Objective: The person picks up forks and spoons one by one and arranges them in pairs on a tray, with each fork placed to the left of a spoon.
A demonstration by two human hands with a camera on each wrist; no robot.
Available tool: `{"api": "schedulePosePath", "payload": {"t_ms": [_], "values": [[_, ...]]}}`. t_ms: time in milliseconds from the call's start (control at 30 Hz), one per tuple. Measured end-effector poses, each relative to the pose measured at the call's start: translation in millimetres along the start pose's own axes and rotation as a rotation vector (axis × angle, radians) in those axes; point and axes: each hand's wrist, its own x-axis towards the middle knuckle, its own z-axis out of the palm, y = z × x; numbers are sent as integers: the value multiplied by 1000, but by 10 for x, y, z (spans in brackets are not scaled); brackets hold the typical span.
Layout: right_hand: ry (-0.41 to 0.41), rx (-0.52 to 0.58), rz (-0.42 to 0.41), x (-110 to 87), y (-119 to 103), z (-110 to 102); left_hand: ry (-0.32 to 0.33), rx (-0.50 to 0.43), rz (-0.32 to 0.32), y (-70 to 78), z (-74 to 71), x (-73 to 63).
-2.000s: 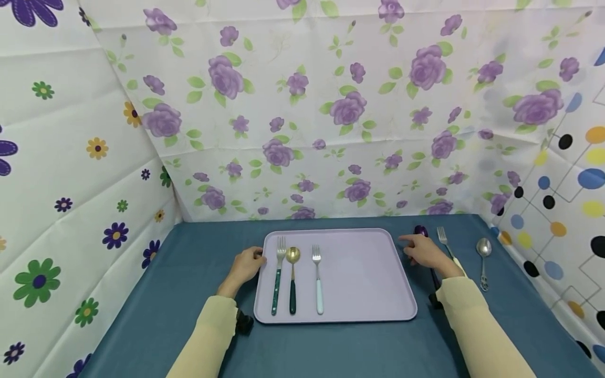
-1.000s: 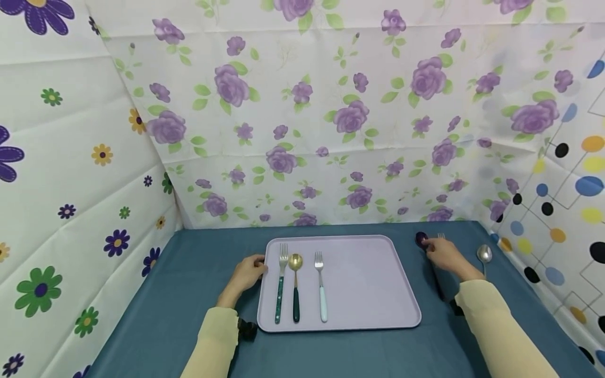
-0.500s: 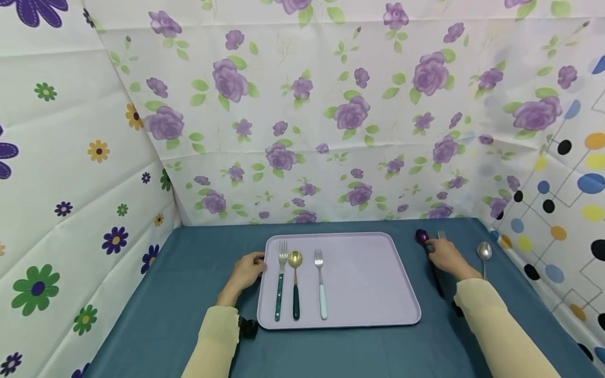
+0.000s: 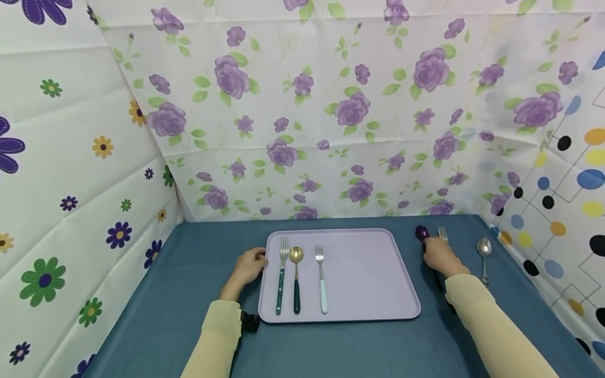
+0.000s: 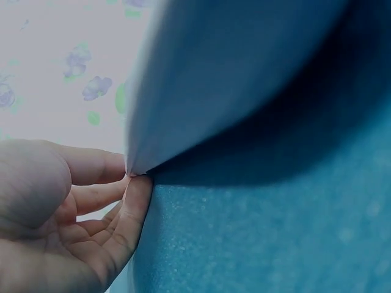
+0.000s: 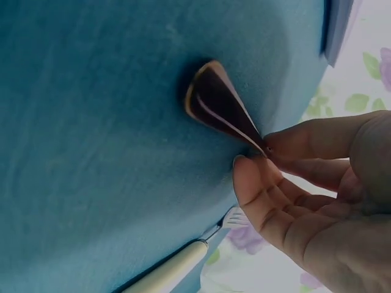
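Note:
My left hand (image 4: 248,266) pinches the left edge of a pale lilac tray (image 4: 366,278) between thumb and fingers; the left wrist view shows its fingertips (image 5: 137,189) meeting at the tray's rim. On the tray lie a fork with a green handle (image 4: 280,283), a gold spoon with a dark green handle (image 4: 296,283) and a fork with a mint handle (image 4: 323,289). Right of the tray, my right hand (image 4: 444,255) pinches a dark purple spoon (image 4: 422,233) at its neck. The spoon's long handle (image 6: 217,101) tapers toward those fingertips in the right wrist view.
Close beside the right hand lies a silver fork (image 4: 442,233) with a cream handle (image 6: 174,265), partly covered by the hand in the head view. Farther right is a silver spoon (image 4: 484,247). Patterned cloth walls (image 4: 321,121) surround the blue tablecloth (image 4: 350,346).
My right hand, pointing beside the purple spoon two seconds ago, has moved right onto it and now pinches it. My left hand has stayed at the tray's edge.

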Motion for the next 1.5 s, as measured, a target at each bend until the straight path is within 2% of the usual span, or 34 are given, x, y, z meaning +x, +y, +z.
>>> {"api": "schedulePosePath", "payload": {"t_ms": [267, 400, 733, 1267, 1500], "values": [[41, -36, 63, 55, -90, 47, -5, 7, -6, -24, -2, 16], [59, -14, 100, 22, -162, 26, -5, 14, -4, -26, 4, 25], [28, 55, 169, 17, -113, 9, 0, 6, 5, -14, 4, -8], [4, 87, 155, 9, -130, -110, -18, 35, 2, 13, -6, 10], [33, 88, 130, 24, -221, -150, -23, 31, 4, 26, -13, -7]]}}
